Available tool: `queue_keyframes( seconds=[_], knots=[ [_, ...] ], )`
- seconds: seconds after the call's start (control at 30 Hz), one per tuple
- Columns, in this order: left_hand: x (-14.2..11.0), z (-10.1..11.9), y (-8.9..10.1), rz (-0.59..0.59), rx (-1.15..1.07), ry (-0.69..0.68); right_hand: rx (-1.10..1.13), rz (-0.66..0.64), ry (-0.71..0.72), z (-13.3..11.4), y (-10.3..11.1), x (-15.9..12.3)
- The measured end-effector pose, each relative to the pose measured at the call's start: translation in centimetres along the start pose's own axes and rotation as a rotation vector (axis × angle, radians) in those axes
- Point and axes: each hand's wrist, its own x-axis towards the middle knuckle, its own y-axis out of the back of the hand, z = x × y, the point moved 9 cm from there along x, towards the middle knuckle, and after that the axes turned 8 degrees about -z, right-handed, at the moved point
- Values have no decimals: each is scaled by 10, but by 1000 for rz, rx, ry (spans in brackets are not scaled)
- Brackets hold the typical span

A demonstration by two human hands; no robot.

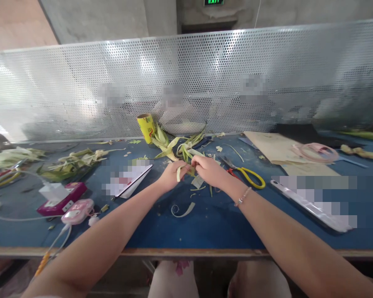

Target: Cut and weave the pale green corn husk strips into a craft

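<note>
left hand (173, 170): grip holds one pale strip (178, 174) | right hand (205, 169): grip narrow (contents hidden) | one yellow tube (146, 129) | blue desk (180, 231), perforated screen (202, 70)

The strip (178, 174) in the grip is pale yellow-green. Just beyond the grip, the husks (168, 148) are cream and light green; past them, the roll (147, 130) is bright yellow with red and dark print. Right of the grip, the scissors (251, 178) have yellow handles with a touch of red; farther right are beige card (261, 145), a pink band (318, 153) and a black sheet (298, 132). Left of the grip, the power strip (76, 192) is magenta, the case (77, 211) pink. Under the grip, the table (161, 234) is blue; well beyond, the silver-grey screen (205, 62) is patterned with round dots.
</note>
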Motion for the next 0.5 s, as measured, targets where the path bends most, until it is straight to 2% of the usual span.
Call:
queue_keyframes(
  seconds=[0.13, 0.3, 0.37, 0.5],
  knots=[
    [-5, 24, 10, 91, 186, -233, 152, 154, -24, 8, 12, -1],
    [-13, 39, 14, 188, 313, -387, 60, 413, 152, -9, 38, -13],
    [-16, 41, 15, 213, 343, -418, 10, 447, 217, -18, 42, -17],
    [-18, 43, 16, 236, 409, -436, -20, 397, 257, -25, 36, -16]
  ],
)
